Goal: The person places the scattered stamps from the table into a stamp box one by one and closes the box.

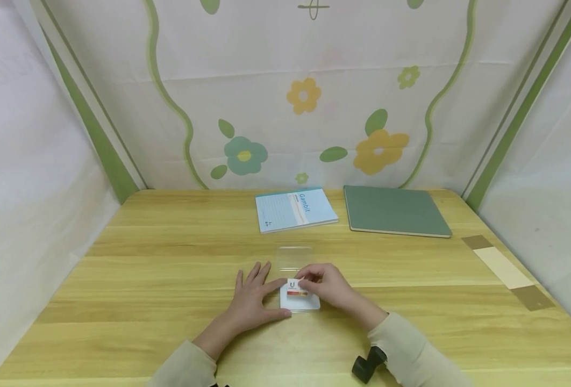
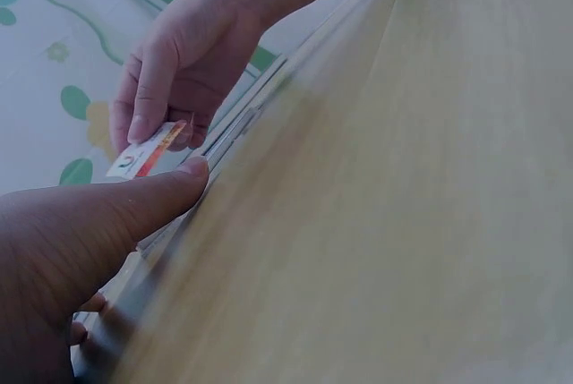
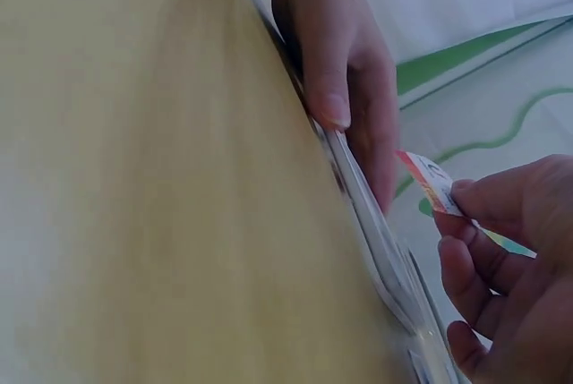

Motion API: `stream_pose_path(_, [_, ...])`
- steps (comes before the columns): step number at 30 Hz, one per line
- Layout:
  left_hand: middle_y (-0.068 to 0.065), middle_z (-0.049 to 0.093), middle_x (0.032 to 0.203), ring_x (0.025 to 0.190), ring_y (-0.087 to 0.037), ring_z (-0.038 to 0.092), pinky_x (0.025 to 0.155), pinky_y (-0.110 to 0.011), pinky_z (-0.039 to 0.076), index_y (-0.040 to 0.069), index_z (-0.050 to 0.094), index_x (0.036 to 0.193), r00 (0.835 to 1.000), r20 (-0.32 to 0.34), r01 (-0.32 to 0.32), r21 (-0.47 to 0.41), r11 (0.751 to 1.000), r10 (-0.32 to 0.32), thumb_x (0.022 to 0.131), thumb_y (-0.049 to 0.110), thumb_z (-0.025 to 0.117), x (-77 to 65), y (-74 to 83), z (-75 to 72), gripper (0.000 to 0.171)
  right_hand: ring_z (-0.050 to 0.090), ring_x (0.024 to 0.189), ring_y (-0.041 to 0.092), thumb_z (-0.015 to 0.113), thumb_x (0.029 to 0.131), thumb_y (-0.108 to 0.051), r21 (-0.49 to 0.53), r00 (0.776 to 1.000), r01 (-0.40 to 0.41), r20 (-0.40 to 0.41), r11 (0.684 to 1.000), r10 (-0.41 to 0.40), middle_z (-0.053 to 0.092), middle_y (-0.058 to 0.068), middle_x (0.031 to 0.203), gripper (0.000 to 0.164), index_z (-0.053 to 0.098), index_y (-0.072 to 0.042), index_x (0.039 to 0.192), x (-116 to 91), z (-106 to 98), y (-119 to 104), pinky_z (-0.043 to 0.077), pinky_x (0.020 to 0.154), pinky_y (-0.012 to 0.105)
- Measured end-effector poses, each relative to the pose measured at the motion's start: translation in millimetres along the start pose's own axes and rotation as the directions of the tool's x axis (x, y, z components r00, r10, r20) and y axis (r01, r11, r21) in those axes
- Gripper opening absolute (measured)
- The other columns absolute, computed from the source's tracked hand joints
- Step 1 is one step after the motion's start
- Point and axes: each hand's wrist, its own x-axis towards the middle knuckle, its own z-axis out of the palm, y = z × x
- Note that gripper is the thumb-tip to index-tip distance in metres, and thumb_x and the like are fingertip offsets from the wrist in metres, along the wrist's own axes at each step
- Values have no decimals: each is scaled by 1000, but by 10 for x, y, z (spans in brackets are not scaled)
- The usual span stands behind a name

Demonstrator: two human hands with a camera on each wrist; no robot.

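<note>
A small white card (image 1: 293,287) with a red-orange stripe and a dark logo is pinched between thumb and fingers of my right hand (image 1: 328,285). It is held just above a flat clear plastic case (image 1: 294,258), whose see-through lid is folded back on the table. White paper or cards (image 1: 307,302) fill the near half of the case. My left hand (image 1: 250,303) lies spread on the table at the case's left side, with thumb and index finger touching its edge. In the left wrist view the striped card (image 2: 148,153) appears tilted above the case.
Behind the case lie a light blue notebook (image 1: 295,209) marked "Gambit" and a green hardcover book (image 1: 395,210). Brown and cream tape strips (image 1: 505,269) run along the right table edge. A flower-print curtain (image 1: 324,123) hangs at the back.
</note>
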Motion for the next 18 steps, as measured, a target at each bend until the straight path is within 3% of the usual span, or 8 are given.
stream_pose_path(4, [-18,27,135,124,-37,14,89,-62,1,22,54,119,1000,-5,-2,-4,1000,2,67,62,57,-2,3,-7,65,48,62,17,58,78,3,-19,1000,18,9,1000,-18,57,8,72,10,64,4,87,-23,52,-50,40,55,23])
stream_pose_path(12, [-18,28,135,124,-37,14,89,-62,1,23,54,119,1000,-11,-10,3,1000,10,67,63,57,-4,-7,3,65,49,67,9,60,81,-8,-124,999,34,-12,992,-36,60,-3,83,8,66,-9,87,16,183,308,42,59,23])
stream_pose_path(18, [-17,27,135,124,-36,14,90,-61,0,23,54,119,1000,-14,-8,0,1000,8,67,63,56,-5,-10,2,66,45,62,8,62,77,-4,-217,992,94,-65,972,-110,51,-8,70,9,66,-9,83,23,243,351,40,55,23])
